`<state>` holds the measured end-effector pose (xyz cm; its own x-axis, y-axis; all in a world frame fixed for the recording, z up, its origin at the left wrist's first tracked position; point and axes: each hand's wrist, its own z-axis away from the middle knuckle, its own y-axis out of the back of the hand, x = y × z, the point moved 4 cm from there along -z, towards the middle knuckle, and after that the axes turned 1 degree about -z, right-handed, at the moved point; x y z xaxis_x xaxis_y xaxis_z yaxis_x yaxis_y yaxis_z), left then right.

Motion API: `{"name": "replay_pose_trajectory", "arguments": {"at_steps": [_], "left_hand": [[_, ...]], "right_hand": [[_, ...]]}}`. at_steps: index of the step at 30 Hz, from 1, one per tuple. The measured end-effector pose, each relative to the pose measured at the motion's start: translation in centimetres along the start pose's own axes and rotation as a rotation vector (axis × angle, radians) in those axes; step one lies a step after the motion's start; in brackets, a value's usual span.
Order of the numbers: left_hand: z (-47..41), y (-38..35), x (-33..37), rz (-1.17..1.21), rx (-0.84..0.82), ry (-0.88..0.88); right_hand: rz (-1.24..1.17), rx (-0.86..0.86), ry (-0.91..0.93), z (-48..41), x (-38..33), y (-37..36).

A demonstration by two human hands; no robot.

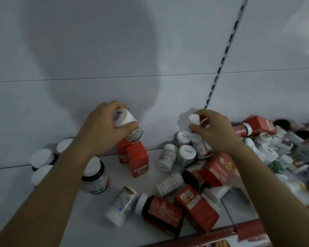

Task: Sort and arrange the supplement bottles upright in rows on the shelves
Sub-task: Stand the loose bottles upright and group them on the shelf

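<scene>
Head view: the left hand (100, 127) has its fingers and thumb curled round a white labelled bottle (135, 134). It holds the bottle tilted, close to the back panel (150, 50) and just above two red cartons (135, 160) that stand upright on the white shelf (89, 220). The bottle's lower end sticks out past the thumb on the hand's right side; I cannot tell whether it touches the cartons.

The right hand (218, 132) pinches a small brown bottle with a white cap (194, 119) between thumb and fingertips. The cap juts out to the left of the fingers. This bottle is held above a cluster of white-capped bottles (185, 152) near the back of the shelf.

Under the left forearm stands a dark jar with a white lid (95, 175), upright. Further left, white-lidded jars (41, 156) stand in a group against the back panel.

Toward the front edge, a silver-labelled bottle (121, 205), a dark bottle with a red label (159, 213), a white bottle (169, 183) and a red box (196, 205) all lie on their sides. To the right, a blurred heap of bottles and boxes (268, 139) covers the shelf. A slotted upright (227, 49) runs up the back panel.
</scene>
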<state>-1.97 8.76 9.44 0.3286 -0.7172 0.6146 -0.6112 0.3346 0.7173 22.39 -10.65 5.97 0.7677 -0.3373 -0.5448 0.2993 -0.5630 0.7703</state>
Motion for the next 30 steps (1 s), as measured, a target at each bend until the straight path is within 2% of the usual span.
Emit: {"name": "replay_pose_trajectory", "arguments": {"at_steps": [4,7,10,12,16,19,22,25,28,30], "left_hand": [[-0.7,-6.1,3.3,0.082,-0.118,-0.162],[-1.0,-10.0,4.3,-0.082,-0.407,-0.243],[-0.3,-12.3,4.0,-0.225,-0.763,-0.219],[0.1,-13.0,4.2,-0.209,-0.855,-0.213],[-0.2,-13.5,4.0,-0.319,-0.777,-0.213],[0.0,-13.5,2.8,-0.433,-0.688,-0.181],[0.5,-14.0,1.6,-0.505,-0.594,-0.155],[1.1,-14.5,1.0,-0.545,-0.499,-0.117],[1.5,-14.2,0.2,-0.630,-0.544,-0.043],[1.4,-13.9,0.4,-0.572,-0.549,0.009]], "right_hand": [[-0.099,0.130,-0.101,3.4,3.6,3.0],[-0.084,0.102,-0.145,5.1,5.2,4.0],[-0.078,0.046,-0.146,5.8,6.0,4.3],[-0.073,0.031,-0.131,5.7,6.1,4.4],[0.035,-0.025,-0.044,4.5,5.8,3.8],[0.260,-0.121,-0.011,3.5,5.8,2.5],[0.465,-0.111,-0.021,1.9,6.2,1.6],[0.472,-0.117,-0.026,0.7,6.9,1.3],[0.467,-0.171,-0.016,0.2,7.5,0.9],[0.404,-0.182,0.045,0.5,7.3,0.6]]}}
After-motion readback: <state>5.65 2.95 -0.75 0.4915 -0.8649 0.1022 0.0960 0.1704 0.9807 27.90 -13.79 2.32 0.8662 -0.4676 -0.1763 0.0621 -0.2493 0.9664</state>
